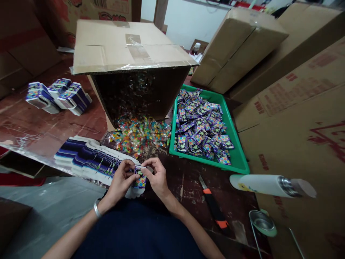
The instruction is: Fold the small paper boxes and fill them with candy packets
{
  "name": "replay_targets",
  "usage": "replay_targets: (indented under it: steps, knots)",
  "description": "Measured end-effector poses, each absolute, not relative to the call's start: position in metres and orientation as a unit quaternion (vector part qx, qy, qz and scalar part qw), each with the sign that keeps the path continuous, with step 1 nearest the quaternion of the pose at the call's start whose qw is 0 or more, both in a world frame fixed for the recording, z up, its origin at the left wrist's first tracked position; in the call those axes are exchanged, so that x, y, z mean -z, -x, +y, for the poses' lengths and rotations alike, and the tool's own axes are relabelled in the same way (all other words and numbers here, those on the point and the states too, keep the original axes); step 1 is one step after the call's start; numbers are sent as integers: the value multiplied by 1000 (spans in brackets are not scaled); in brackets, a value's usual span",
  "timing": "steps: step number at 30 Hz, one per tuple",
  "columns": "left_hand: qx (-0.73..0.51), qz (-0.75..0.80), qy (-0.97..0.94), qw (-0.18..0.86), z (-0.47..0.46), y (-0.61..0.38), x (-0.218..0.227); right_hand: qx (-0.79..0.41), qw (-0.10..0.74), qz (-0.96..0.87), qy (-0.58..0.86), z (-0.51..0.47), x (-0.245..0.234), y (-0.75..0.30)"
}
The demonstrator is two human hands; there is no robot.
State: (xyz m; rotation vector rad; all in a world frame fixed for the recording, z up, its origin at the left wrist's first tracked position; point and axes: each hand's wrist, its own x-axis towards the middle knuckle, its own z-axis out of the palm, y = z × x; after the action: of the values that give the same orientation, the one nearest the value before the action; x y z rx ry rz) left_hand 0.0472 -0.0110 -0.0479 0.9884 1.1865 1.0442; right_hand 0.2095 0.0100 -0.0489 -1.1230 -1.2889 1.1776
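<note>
My left hand [121,180] and my right hand [157,177] meet over my lap, both with fingers pinched on one small purple printed box [140,181] with a white end. Just beyond my hands lies a fanned row of flat purple-and-white box blanks [91,158]. Behind that, clear packets of coloured sweets [140,135] spill from a big cardboard carton [129,61] lying on its side. A green tray [238,158] to the right holds many filled purple boxes [202,126].
Stacks of purple boxes [58,94] sit at the far left. An orange-handled utility knife [214,205], a white flask [265,185] on its side and a metal cup [262,222] lie at the right. Large cartons [296,108] wall the right side.
</note>
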Motion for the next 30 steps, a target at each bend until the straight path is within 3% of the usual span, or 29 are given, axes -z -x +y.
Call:
replay_targets:
  steps: [7,14,20,23,30]
  knots:
    - [-426,513,-491,561,-8,-38,44,-604,407,-500,469,28,35,-221]
    - [-381,504,-535,560,-7,-34,39,-607,397,-504,469,39,37,-226]
    - [-387,518,-501,575,-7,-33,35,-511,412,-629,417,32,26,-228]
    - [-404,525,-468,585,-7,-32,37,-501,377,-679,381,34,27,-231]
    - [-298,533,-543,575,-5,-8,37,-324,306,-674,590,72,67,-215]
